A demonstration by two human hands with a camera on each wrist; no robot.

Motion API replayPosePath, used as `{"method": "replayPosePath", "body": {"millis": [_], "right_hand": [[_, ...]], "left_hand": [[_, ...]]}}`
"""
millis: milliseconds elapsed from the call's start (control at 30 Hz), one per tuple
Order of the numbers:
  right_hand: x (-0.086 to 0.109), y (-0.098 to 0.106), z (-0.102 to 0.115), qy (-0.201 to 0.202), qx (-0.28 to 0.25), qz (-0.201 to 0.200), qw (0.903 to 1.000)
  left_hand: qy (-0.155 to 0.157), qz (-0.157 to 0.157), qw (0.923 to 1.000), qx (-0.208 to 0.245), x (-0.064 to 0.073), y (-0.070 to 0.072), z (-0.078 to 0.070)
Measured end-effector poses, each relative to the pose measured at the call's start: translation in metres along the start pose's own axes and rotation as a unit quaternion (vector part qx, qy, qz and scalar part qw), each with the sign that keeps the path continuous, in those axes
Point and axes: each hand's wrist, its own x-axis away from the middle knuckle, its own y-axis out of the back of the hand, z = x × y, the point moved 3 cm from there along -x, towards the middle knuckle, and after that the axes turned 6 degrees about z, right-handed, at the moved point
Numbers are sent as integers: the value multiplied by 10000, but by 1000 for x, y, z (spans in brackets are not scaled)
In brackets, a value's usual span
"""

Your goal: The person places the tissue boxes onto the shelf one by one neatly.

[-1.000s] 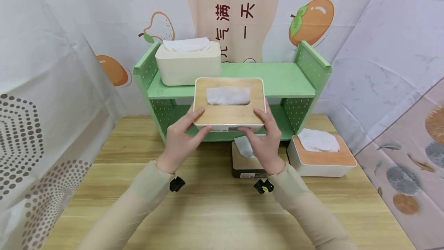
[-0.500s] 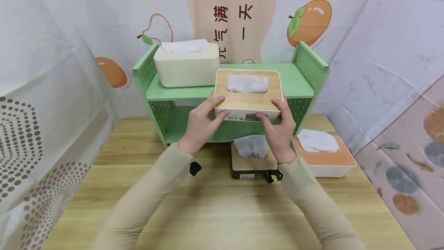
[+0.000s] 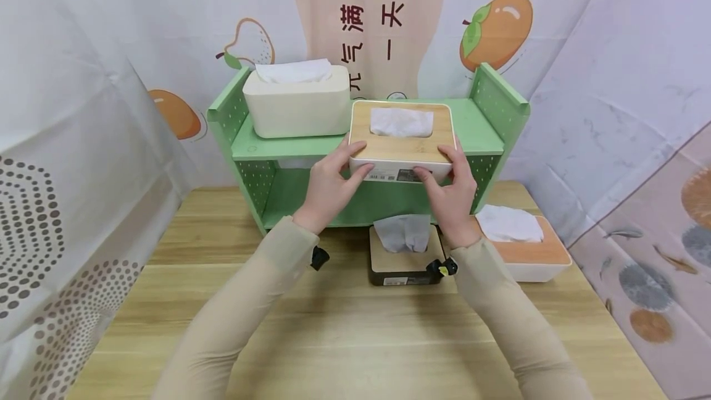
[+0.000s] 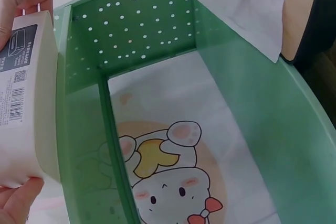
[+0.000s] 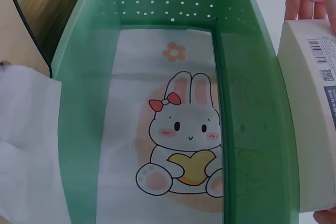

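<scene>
Both hands hold a white tissue box [image 3: 402, 150] with a bamboo-look lid and a tissue showing in its slot. My left hand [image 3: 329, 187] grips its left end, thumb on the labelled front wall. On the other end my right hand [image 3: 451, 193] has the same grip. The box overlaps the front of the green shelf's [image 3: 472, 119] upper board in the head view, to the right of a cream tissue box [image 3: 302, 104] standing there. In the right wrist view the box's bottom edge [image 5: 299, 119] is right at the board's edge. The far fingers are partly hidden.
Below, on the wooden table [image 3: 344, 338], a black tissue box [image 3: 397, 264] with a wooden lid stands before the shelf. A white tissue box with an orange-brown lid [image 3: 539, 252] is to its right. Printed curtains [image 3: 183, 17] enclose the back and sides.
The held tissue box has moved right and up, away from the cream box and over the upper board's front. Both hands have travelled with it, keeping their grip. The black box shows more fully.
</scene>
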Motion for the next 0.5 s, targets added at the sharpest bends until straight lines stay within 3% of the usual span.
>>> {"method": "replayPosePath", "body": {"millis": [200,500], "right_hand": [[-15,1,-2,-328,140,160,9992],[-39,3,-10,-815,403,547,9944]], "left_hand": [[341,208,9991,153,-14,-3,2],[682,563,9960,-131,-33,-8,5]]}}
